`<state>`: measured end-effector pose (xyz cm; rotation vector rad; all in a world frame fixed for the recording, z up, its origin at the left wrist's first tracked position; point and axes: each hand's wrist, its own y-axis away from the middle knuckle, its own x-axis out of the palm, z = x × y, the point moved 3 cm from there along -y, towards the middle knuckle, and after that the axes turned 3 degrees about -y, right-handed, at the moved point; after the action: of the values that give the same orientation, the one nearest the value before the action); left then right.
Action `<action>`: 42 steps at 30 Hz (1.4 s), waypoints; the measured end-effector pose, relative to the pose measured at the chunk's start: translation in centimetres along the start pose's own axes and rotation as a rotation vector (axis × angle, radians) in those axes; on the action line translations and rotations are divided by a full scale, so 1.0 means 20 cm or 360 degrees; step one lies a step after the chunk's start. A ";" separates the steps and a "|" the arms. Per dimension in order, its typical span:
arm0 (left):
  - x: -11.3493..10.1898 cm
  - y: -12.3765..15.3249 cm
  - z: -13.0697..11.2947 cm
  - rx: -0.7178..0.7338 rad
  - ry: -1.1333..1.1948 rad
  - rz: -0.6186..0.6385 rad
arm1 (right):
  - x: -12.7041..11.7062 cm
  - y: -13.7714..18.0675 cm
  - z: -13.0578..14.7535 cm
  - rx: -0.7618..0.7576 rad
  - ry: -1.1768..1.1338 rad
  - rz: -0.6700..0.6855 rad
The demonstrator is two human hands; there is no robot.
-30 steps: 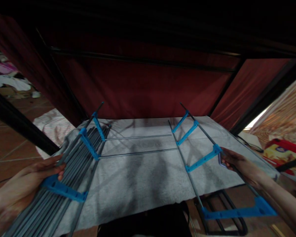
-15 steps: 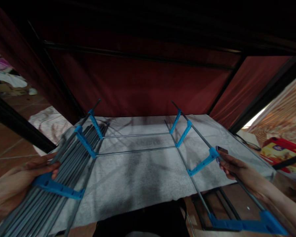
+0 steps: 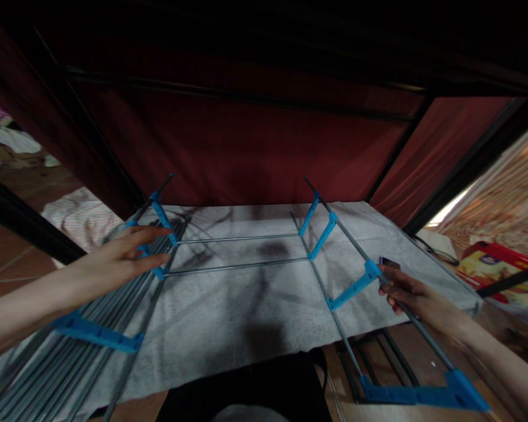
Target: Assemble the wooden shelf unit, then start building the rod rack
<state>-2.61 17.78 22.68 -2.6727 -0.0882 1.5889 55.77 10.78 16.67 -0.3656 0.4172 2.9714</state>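
Observation:
A rack frame of grey metal tubes with blue plastic brackets lies across the grey cloth. My right hand [image 3: 407,293] is wrapped round the right outer tube [image 3: 429,340], just below a blue bracket [image 3: 354,287]. My left hand [image 3: 132,252] reaches over the left side, thumb and fingers apart, close to a blue bracket [image 3: 158,271] there; whether it touches is hard to see. Two thin crossbars [image 3: 242,267] join the sides at the far end. Beneath the left side lies a bundle of loose grey tubes [image 3: 101,328], partly covered by my left arm.
The grey cloth [image 3: 202,346] covers the low surface under the frame. A dark red panel [image 3: 255,146] with black bars rises behind it. To the right are a red and yellow package [image 3: 497,269] and patterned fabric [image 3: 501,205]. A dark phone-like object [image 3: 389,263] lies near my right hand.
My left hand has let go of the left outer tube near the lower bracket and moved forward and right to the farther bracket. My right hand keeps its hold.

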 end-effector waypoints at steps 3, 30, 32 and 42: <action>0.28 -0.09 -0.36 0.0399 0.0233 0.0300 | 0.01 -0.01 -0.01 -0.0050 0.0029 -0.0031; 1.92 -0.46 -1.01 0.0648 0.0616 0.0206 | 0.01 0.11 -0.07 -0.0676 0.1221 -0.0222; 1.95 -0.56 -1.14 0.0710 0.0622 0.0257 | 0.02 0.12 -0.08 -0.0691 0.1284 -0.0200; 2.01 -0.76 -1.35 0.0746 0.0587 0.0451 | 0.02 0.31 -0.19 -0.0883 0.1747 -0.0495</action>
<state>39.80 35.53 1.30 -2.6071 0.6130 0.9678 55.20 3.76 14.65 -1.8921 -0.3885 2.2486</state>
